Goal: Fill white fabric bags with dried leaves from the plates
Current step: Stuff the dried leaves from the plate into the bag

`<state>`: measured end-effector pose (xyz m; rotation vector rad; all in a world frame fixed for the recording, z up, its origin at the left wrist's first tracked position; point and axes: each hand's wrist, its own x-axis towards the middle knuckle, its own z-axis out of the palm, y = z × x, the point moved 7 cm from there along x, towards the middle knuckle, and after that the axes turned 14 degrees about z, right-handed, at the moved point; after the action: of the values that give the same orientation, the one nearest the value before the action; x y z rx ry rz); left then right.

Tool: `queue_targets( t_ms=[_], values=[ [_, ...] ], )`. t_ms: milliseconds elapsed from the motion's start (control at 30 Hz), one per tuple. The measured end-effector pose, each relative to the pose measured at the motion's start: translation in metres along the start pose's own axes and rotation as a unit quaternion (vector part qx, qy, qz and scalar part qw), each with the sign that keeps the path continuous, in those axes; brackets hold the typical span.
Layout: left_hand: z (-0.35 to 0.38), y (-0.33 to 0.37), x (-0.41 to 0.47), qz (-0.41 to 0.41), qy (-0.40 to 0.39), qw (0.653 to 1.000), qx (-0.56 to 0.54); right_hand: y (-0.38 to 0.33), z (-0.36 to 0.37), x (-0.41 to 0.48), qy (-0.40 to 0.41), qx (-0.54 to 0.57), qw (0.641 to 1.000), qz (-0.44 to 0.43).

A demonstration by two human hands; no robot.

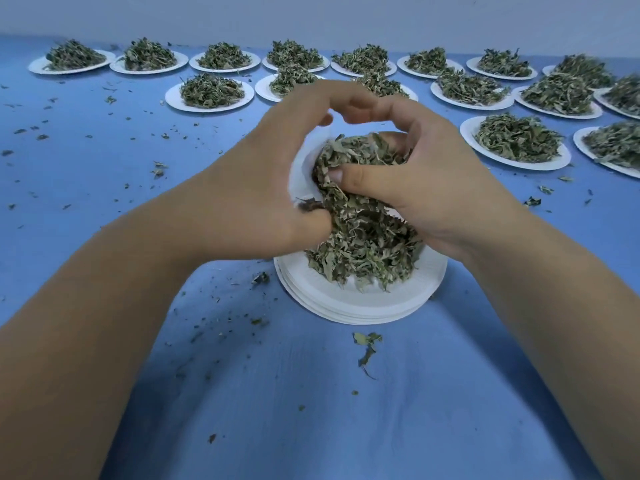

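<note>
On the blue bench nearest, a plate stack carries dried leaves. Above it the left hand grips what seems the white bag, and the right hand pinches a leaf clump. Best to hold the mouth wide over the stack; full plates wait beyond.

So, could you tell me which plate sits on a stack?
The nearest plate, at centre front: layered rims show under it, while the others look single.
</note>
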<state>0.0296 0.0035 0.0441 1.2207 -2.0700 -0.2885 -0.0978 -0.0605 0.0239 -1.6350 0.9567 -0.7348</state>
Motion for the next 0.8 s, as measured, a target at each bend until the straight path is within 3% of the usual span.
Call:
queue_targets(
  t_ms=[67,167,267,533,800],
  values=[
    [-0.010,0.004,-0.008,0.011,0.013,1.000,-0.007,0.002,-0.002,0.001,0.009,-0.009,1.000,0.002],
    [-0.025,-0.005,-0.014,-0.025,0.121,0.992,-0.036,-0.001,-0.001,0.001,0.010,0.002,1.000,-0.017],
    [-0.015,-0.009,-0.012,-0.060,0.108,0.992,-0.027,-0.003,-0.004,0.002,0.018,-0.003,0.999,-0.030],
    [-0.007,-0.014,-0.015,-0.060,0.116,0.989,-0.069,-0.003,-0.005,-0.001,0.046,-0.101,0.993,-0.051],
    [-0.010,-0.009,-0.014,-0.032,0.139,0.990,0.011,-0.005,-0.002,-0.004,0.106,-0.191,0.974,-0.059]
  ],
)
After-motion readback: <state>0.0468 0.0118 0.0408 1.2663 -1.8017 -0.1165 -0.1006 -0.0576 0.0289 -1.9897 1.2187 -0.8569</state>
